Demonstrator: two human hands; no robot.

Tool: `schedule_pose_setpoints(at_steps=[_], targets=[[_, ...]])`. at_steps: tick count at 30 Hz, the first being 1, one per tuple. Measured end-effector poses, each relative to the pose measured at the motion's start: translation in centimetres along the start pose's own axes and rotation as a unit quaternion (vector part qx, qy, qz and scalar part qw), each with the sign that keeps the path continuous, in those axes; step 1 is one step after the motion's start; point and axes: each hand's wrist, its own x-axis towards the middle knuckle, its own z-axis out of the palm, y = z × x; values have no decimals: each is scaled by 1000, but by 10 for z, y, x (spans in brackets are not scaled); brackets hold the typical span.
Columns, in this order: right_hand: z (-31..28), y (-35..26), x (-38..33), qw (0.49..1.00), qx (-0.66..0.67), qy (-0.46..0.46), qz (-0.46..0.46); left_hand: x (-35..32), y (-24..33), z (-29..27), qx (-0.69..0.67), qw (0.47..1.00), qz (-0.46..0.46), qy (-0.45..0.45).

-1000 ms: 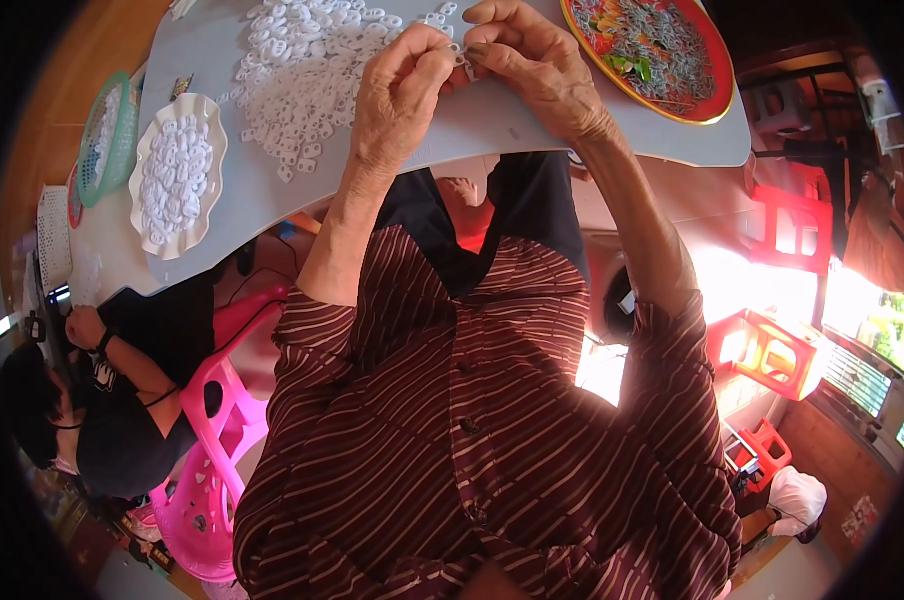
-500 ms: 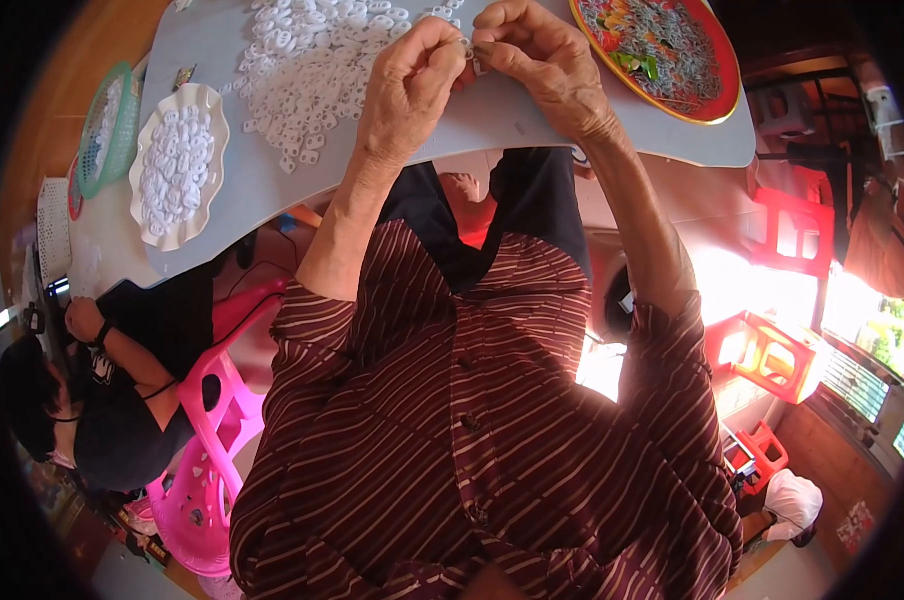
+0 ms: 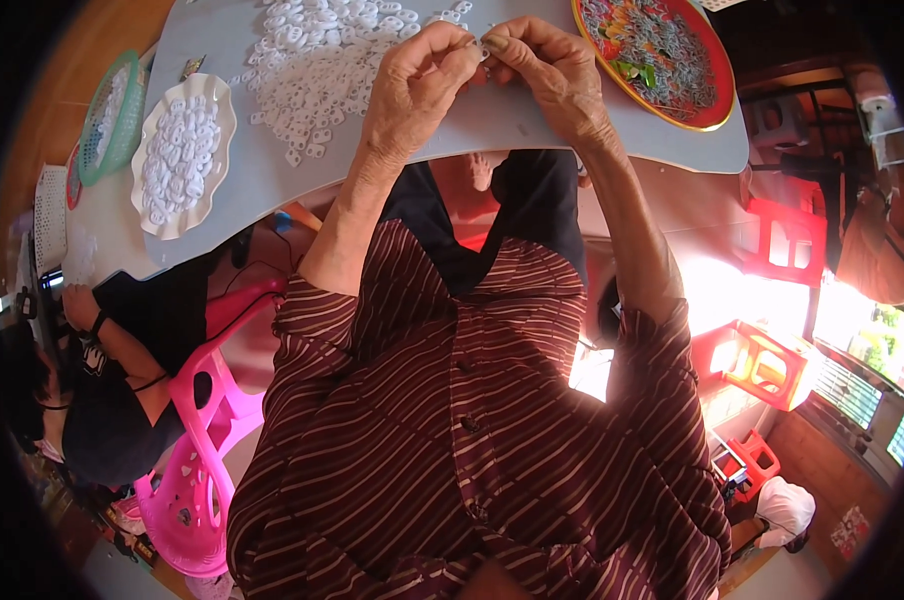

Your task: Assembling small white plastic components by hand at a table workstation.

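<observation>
Above the table's near edge, my left hand [image 3: 419, 90] and my right hand [image 3: 555, 78] meet fingertip to fingertip. Between them is a small white plastic piece [image 3: 485, 52], pinched by both and mostly covered by the fingers. Left of my hands a heap of similar white plastic pieces [image 3: 317, 85] spreads over the grey table [image 3: 272, 185]. To the right lies a red and yellow tray [image 3: 720, 70] full of small grey metal-looking parts [image 3: 677, 60].
A wavy-edged cream dish [image 3: 224, 150] of white pieces and a green basket [image 3: 130, 115] stand at the left. A person in dark clothes [image 3: 112, 430] sits by a pink chair [image 3: 207, 460]. Red stools [image 3: 787, 245] are at the right.
My hands stay together at nearly the same spot, a little lower, with the fingers slightly shifted around the white piece. The whole view has moved slightly.
</observation>
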Motion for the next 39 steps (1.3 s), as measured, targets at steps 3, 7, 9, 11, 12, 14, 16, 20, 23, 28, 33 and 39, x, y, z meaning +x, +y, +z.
schedule_pose_setpoints(at_steps=[3, 7, 9, 11, 12, 14, 16, 20, 23, 28, 33, 39], targets=[[1, -1, 1, 1000, -13, 10, -3, 0, -3, 2, 4, 999, 32, 8], [5, -9, 1, 997, -66, 41, -15, -2, -3, 4, 88, 994, 67, 23], [4, -5, 2, 997, -69, 31, -13, -2, -2, 3, 138, 983, 117, 16], [2, -2, 2, 997, -73, 22, -11, -1, -4, 5, 111, 989, 99, 20], [2, -1, 2, 997, -74, 19, -11, -1, -5, 4, 85, 993, 80, 26], [3, 0, 2, 997, -73, 14, -10, -2, -5, 3, 67, 995, 63, 27], [6, -5, 2, 999, -40, 21, 0, -2, -1, 2, 47, 997, 46, 27], [5, -8, 2, 999, -40, 23, -12, 0, 0, 1, 85, 996, 8, 11], [6, -3, 2, 998, -48, 28, -12, -2, -2, -1, 81, 997, 8, 9], [9, -25, 1, 975, -215, 25, 44, -2, -3, 4, 66, 997, 41, 23], [9, -2, 0, 979, -169, 85, -71, -1, -5, 6, 136, 989, 65, 5], [8, -11, -2, 995, -56, 80, -15, -2, -7, 0, 49, 998, 31, 8]])
